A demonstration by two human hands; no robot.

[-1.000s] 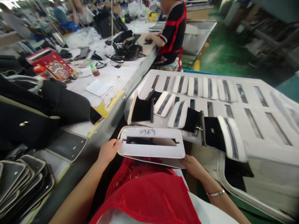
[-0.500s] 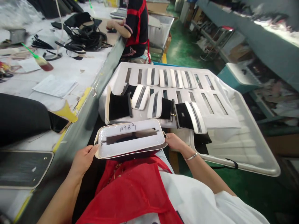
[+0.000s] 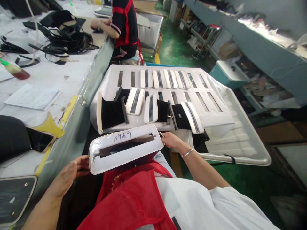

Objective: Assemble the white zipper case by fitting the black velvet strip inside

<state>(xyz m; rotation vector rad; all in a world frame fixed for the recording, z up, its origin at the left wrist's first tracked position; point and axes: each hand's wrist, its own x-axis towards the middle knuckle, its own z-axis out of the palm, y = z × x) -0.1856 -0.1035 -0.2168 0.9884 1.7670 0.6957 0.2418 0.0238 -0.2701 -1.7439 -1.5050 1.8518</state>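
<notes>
The right hand (image 3: 170, 140) has its fingers closed on the right end of a glossy white oblong piece (image 3: 127, 156) with rounded corners, a long central slot and dark handwriting along its far side. The left hand (image 3: 68, 174) is at the opposite end, its fingertips at the rounded edge; whether they grip it cannot be told. The piece is above the person's lap, just over a bright red cloth apron (image 3: 129, 195), tilted so that its right end sits farther away. A silver metal bracelet (image 3: 187, 152) circles the right wrist.

Just beyond, a white slotted sheet (image 3: 224, 119) lies over a pale plastic tray (image 3: 251, 161). White rounded pieces with grey stripes (image 3: 158, 80) stand in a row on it, with flat black panels (image 3: 112, 111) nearer. To the left, a long white-topped worktable (image 3: 80, 76) bears a dark smartphone (image 3: 39, 139), white papers (image 3: 33, 95) and a tangle of black straps (image 3: 64, 38). Farther along, a co-worker in black and red (image 3: 123, 25) sits at its edge.
</notes>
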